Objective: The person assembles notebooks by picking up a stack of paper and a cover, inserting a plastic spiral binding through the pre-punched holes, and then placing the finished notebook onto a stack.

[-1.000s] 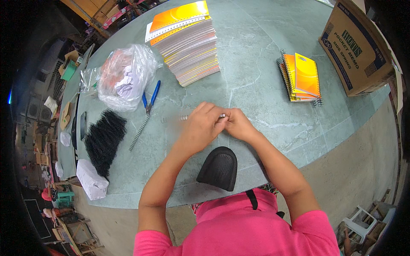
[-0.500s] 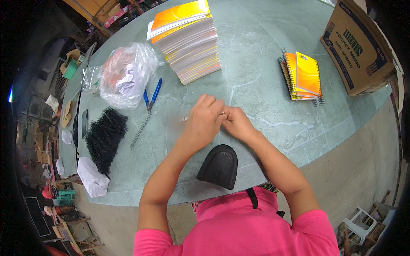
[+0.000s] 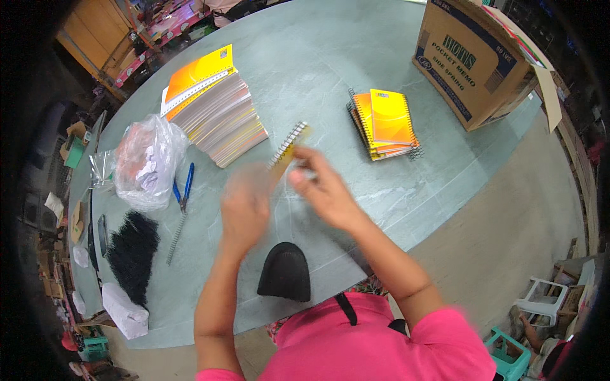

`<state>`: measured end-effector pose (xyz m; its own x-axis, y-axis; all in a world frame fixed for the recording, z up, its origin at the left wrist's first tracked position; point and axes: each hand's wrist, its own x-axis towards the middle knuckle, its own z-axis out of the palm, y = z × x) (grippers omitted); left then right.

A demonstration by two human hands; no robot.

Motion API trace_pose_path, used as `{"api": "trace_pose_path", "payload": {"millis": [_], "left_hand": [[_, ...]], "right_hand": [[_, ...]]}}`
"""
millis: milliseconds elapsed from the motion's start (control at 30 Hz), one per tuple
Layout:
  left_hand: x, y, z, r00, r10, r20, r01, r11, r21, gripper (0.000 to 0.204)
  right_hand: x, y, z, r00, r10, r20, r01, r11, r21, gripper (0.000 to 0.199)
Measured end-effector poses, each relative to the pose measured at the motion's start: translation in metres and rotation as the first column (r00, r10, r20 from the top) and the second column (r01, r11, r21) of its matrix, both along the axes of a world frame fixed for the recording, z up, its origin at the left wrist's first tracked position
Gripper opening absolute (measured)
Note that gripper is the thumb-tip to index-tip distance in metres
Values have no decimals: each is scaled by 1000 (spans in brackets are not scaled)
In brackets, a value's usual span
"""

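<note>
My left hand [image 3: 244, 206], smeared by motion, is closed on a small spiral notebook [image 3: 284, 154]. Its spine, with a row of white holes along it, points up and away from me; the lower end is hidden by the hand. Just to the right, my right hand [image 3: 325, 193] has its thumb and fingers apart, close to the notebook with nothing visible in them. A black rounded rubber-looking piece [image 3: 284, 273] lies on the table [image 3: 305, 70] between my forearms.
Punched yellow-orange sheets form a tall stack [image 3: 213, 111]. Bound notebooks [image 3: 387, 124] lie beside a carton [image 3: 470, 70]. On the left are a plastic bag [image 3: 149, 162], blue-handled pliers [image 3: 184, 187], a loose wire coil [image 3: 176, 238], black coils [image 3: 132, 254] and a white bundle [image 3: 125, 311].
The whole view has shifted, so the table things appear further left. My hands, together before, have parted; the notebook now shows upright in the left, and my right fingers have spread.
</note>
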<state>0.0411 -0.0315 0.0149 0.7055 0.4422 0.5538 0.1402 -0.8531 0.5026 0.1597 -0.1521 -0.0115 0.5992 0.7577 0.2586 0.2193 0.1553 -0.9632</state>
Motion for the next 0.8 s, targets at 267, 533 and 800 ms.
{"api": "trace_pose_path", "payload": {"millis": [267, 533, 800], "left_hand": [[161, 9, 28, 893, -405, 197, 450, 818, -359, 27], [226, -7, -45, 900, -403, -164, 332, 881, -338, 27], [203, -69, -59, 934, -356, 41, 141, 260, -955, 70]], "right_hand": [[152, -102, 45, 792, -607, -55, 609, 782, 133, 50], [211, -96, -42, 955, -288, -68, 242, 892, -381, 70], [157, -107, -50, 933, -349, -85, 316, 910, -269, 60]]}}
